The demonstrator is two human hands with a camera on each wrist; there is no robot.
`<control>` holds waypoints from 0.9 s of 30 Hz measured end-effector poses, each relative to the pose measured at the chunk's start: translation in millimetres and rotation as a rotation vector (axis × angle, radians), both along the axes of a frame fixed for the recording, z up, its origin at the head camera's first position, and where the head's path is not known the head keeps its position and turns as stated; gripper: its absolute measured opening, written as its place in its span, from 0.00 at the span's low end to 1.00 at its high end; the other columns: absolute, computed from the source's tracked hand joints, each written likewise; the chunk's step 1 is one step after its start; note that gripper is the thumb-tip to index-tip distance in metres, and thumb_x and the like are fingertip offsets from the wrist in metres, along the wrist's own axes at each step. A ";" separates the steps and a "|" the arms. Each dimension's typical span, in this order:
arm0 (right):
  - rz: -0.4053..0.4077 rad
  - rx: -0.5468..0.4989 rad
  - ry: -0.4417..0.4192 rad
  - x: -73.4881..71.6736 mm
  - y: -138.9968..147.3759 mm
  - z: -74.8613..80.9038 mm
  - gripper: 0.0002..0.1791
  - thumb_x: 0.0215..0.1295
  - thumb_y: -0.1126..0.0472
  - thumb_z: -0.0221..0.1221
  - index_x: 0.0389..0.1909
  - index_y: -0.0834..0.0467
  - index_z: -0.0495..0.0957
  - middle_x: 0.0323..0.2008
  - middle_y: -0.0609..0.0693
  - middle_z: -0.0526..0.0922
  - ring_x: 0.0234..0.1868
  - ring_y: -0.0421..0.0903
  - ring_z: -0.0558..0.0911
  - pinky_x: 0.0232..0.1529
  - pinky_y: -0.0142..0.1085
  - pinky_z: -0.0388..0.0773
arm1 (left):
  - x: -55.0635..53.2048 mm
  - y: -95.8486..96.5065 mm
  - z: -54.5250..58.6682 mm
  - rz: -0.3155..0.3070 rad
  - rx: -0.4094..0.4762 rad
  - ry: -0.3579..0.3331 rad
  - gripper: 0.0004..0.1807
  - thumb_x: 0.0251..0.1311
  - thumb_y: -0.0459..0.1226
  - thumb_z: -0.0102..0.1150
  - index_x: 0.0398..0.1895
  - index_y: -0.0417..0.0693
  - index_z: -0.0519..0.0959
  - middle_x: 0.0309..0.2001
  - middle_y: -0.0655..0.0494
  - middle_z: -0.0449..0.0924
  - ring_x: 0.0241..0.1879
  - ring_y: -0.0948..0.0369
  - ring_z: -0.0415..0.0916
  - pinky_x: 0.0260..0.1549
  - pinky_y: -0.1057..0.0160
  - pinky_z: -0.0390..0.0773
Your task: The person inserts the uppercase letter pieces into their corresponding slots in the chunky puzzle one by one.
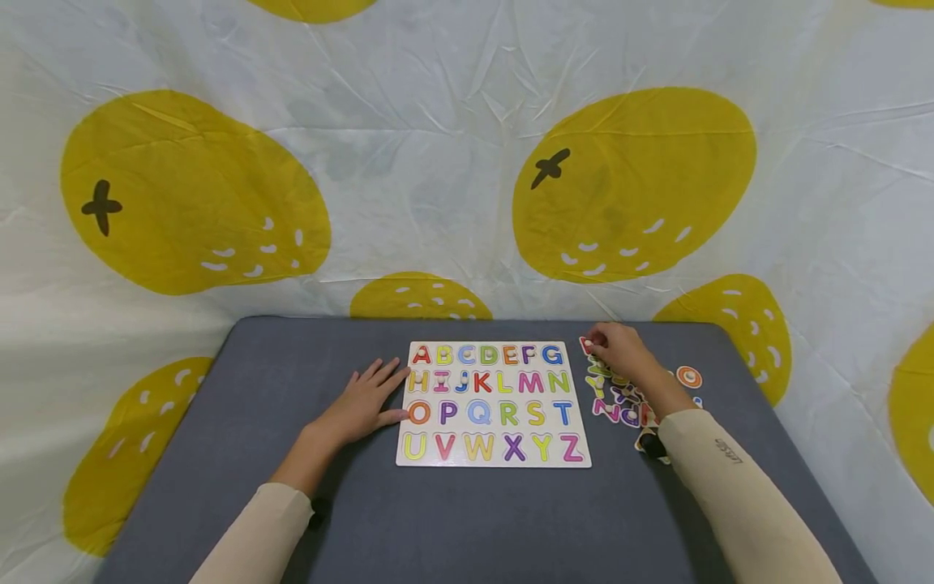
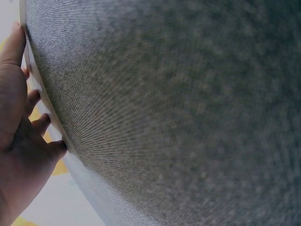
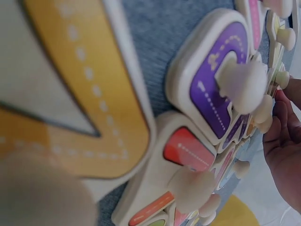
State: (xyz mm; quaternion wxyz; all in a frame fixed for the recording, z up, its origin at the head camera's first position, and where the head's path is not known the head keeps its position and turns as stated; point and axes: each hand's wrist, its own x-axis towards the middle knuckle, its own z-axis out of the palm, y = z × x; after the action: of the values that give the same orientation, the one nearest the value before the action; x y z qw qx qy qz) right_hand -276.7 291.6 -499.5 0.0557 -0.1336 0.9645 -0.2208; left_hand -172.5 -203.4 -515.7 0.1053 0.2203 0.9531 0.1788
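A white alphabet puzzle board (image 1: 452,425), with rows of coloured letters from A to Z, lies flat on the table. My left hand (image 1: 366,399) rests on the cloth with fingers spread, its fingertips and thumb at the board's left edge. To the right of the board is a jumbled heap of knobbed letter pieces (image 1: 629,416). At the far end of that heap my right hand (image 1: 617,347) pinches a red letter piece (image 1: 585,344). Its curled fingers cover most of that piece. The right wrist view shows a purple letter piece (image 3: 200,101) with a white knob, close up.
A grey cloth covers the table (image 1: 467,519). An orange round piece (image 1: 689,377) lies apart, right of the heap. The right forearm hides some of the pieces. Behind the table hangs a white curtain (image 1: 430,186) printed with yellow fruit.
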 end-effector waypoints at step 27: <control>0.058 -0.074 0.065 25.1 -44.5 19.3 0.07 0.70 0.62 0.66 0.43 0.62 0.86 0.35 0.53 0.85 0.35 0.47 0.79 0.39 0.43 0.78 | 0.2 0.2 2.3 -0.008 -0.007 0.008 0.46 0.67 0.59 0.61 0.83 0.52 0.57 0.82 0.43 0.52 0.81 0.36 0.46 0.70 0.24 0.52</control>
State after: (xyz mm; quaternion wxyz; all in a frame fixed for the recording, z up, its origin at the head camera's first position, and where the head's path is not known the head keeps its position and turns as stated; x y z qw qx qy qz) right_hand -251.6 247.0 -480.3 0.0258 -0.1707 0.9527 -0.2502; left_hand -172.3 -203.1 -513.4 0.1027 0.2242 0.9533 0.1744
